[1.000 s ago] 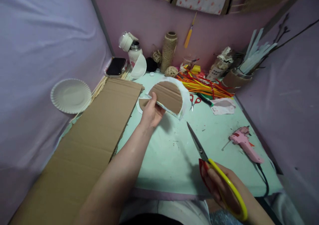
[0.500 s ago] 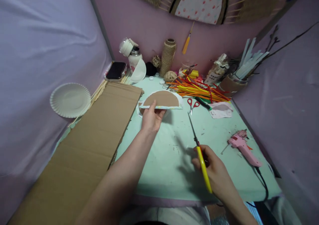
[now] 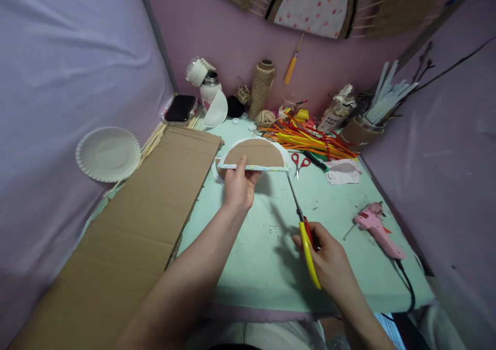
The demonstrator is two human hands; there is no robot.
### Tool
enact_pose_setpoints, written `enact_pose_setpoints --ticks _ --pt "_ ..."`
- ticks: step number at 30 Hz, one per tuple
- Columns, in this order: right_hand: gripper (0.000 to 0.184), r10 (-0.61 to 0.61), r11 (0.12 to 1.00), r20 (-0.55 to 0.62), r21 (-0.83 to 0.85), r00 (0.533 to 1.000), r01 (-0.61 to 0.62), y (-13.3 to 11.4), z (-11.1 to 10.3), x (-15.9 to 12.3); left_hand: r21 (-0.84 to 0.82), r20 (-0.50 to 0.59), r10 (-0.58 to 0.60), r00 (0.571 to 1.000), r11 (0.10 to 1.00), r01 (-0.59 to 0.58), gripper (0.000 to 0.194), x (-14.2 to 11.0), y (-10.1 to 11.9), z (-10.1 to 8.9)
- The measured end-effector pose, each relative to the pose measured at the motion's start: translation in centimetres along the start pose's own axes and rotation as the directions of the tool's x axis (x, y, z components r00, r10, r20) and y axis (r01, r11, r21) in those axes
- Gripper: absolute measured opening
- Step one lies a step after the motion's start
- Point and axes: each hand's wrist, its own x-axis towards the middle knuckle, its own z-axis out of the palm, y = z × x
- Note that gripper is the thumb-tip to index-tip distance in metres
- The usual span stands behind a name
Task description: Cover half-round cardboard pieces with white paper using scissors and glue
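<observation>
My left hand point(image 3: 240, 185) grips a half-round piece of brown cardboard point(image 3: 258, 153) by its straight lower edge, thumb on top and fingers beneath. White material with a pale patterned fold borders the piece. In my right hand point(image 3: 323, 249) is a pair of large scissors point(image 3: 306, 244) with yellow and red handles. Their blades point up and away, looking closed, with the tips at the right corner of the half-round piece; whether they touch it I cannot tell. Behind my left hand, another brown piece with a white edge point(image 3: 219, 171) is partly hidden.
Flat cardboard point(image 3: 155, 200) covers the left side beside a paper plate point(image 3: 108, 155). Small red scissors point(image 3: 299, 163) lie beyond the blades. A pink glue gun point(image 3: 380, 231) with a cord rests at right. Colourful strips point(image 3: 310, 141) and a twine spool point(image 3: 262, 89) stand at the back.
The large scissors have moved left and slightly up, bringing their tips to the piece's right corner. My left hand and the half-round piece have shifted slightly right.
</observation>
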Motion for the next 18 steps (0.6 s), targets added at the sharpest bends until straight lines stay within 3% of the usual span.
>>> enact_pose_setpoints --ticks 9,18 --pt "0.035 -0.020 1.000 -0.055 0.004 0.998 0.020 -0.1 0.3 0.5 -0.025 -0.028 -0.034 0.999 0.999 0.033 0.019 -0.9 -0.5 0.4" --pt "0.042 -0.128 0.982 -0.211 -0.162 0.969 0.094 -0.6 0.8 1.2 -0.044 -0.094 -0.080 0.992 0.996 0.076 0.013 -1.4 -1.1 0.5"
